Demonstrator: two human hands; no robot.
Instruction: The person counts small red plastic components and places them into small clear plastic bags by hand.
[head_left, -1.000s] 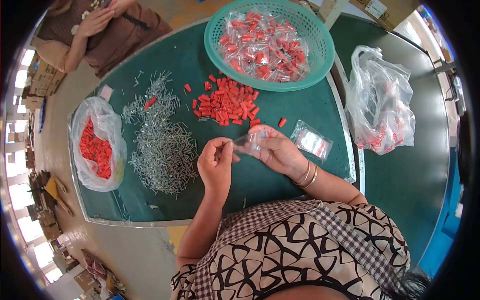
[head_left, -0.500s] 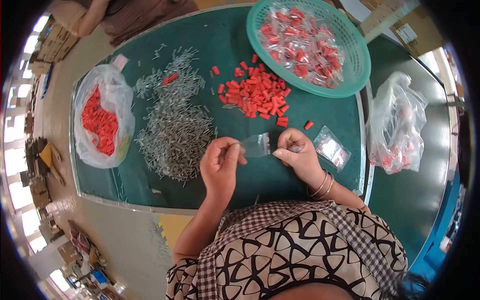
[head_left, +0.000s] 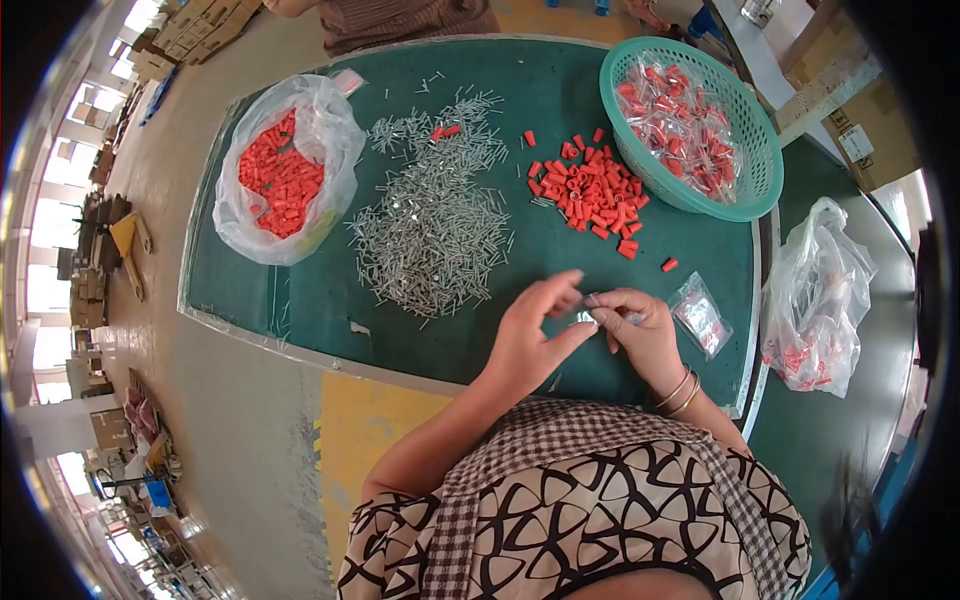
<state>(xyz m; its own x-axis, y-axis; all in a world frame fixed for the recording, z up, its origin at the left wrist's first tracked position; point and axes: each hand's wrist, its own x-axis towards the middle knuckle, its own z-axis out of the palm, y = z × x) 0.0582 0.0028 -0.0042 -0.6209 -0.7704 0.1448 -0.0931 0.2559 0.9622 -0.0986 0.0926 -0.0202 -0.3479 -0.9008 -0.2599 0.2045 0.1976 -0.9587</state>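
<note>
A small clear plastic bag point(head_left: 585, 317) is pinched in the fingers of my right hand point(head_left: 648, 338); most of the bag is hidden by the fingers. My left hand point(head_left: 535, 335) is beside it, its fingers lifted apart from the thumb and slightly blurred. The left thumb tip lies close to the bag; whether it touches cannot be made out. Just right of my right hand a flat clear packet point(head_left: 702, 318) lies on the green table point(head_left: 440, 350). A single red plastic cap point(head_left: 669, 265) lies above the right hand, and a pile of red caps point(head_left: 592, 188) is farther off.
A heap of small metal pins point(head_left: 430, 240) spreads left of the caps. At the left stands an open plastic bag point(head_left: 345, 140) of red pieces. A green basket point(head_left: 765, 165) holds bagged red caps. Another plastic bag point(head_left: 820, 280) lies at the right. Across the table is a person point(head_left: 400, 22).
The camera view has shifted, so the table contents appear farther right. My left hand has let go of the clear bag it held stretched out and opened its fingers. The right hand now pinches the bag.
</note>
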